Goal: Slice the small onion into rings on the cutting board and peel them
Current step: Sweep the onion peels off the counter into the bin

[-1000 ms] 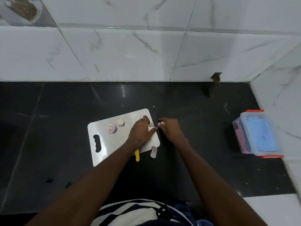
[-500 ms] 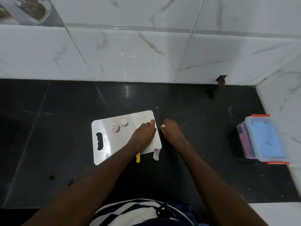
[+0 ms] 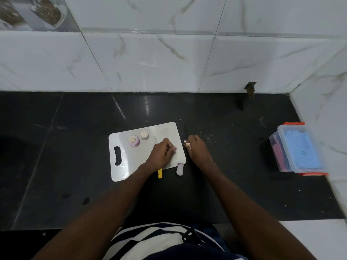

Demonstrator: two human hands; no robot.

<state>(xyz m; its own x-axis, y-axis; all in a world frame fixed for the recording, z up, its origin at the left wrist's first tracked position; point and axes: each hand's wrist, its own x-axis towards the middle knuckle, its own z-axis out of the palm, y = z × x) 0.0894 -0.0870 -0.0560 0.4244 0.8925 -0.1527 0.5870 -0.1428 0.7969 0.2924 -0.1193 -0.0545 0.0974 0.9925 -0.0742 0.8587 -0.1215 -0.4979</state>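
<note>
Head view, looking down on a black counter (image 3: 75, 147) backed by white marbled wall tiles (image 3: 150, 62). White cutting board (image 3: 131, 166) lies near the middle, its handle slot toward the person's left.

Left hand (image 3: 161, 154) rests on the board's right half, fingers curled around a small pale-purple onion piece (image 3: 175, 148) pinched at the fingertips. Under the same hand lies a knife: yellow handle (image 3: 160, 173) sticks out past the board's near edge, a sliver of blade visible beyond the knuckles. Whether the hand touches the knife, cannot tell.

Right hand (image 3: 197, 149) sits on the counter just off the board's right edge, fingertips closed on a small whitish-purple scrap of peel (image 3: 186, 143). Tiny flecks of peel are scattered on the counter just beyond it.

Two onion slices on the board's far left part: a larger purple-rimmed ring (image 3: 134, 140) and a smaller pale round (image 3: 144, 134), just beside each other, well apart from the hands. Another purple onion piece (image 3: 179, 168) lies at the board's near right corner, partly over the edge onto the counter.

Clear plastic box with orange clips (image 3: 296, 149), blue and pink contents, stands far right by the side wall
</note>
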